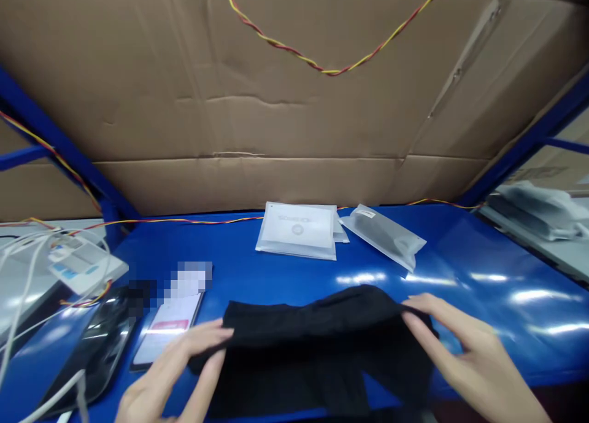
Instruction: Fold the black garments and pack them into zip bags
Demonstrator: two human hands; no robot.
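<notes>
A black cloth garment (294, 374) is stretched across the front of the blue table, its upper edge slightly raised. My left hand (172, 374) pinches its left corner between thumb and fingers. At the opposite end, my right hand (464, 349) grips the upper edge the same way. Lower down, a gap between two hanging parts of the cloth lets the blue surface show through. The garment's bottom runs out of view, and its exact kind cannot be made out.
A phone with a lit screen (168, 325) and a black glossy device (99, 343) lie on the left, near white cables (27, 282). Flat white packets (297, 229) and a clear pouch (384, 236) rest at the back of the blue table (478, 251), before a cardboard wall (294, 116).
</notes>
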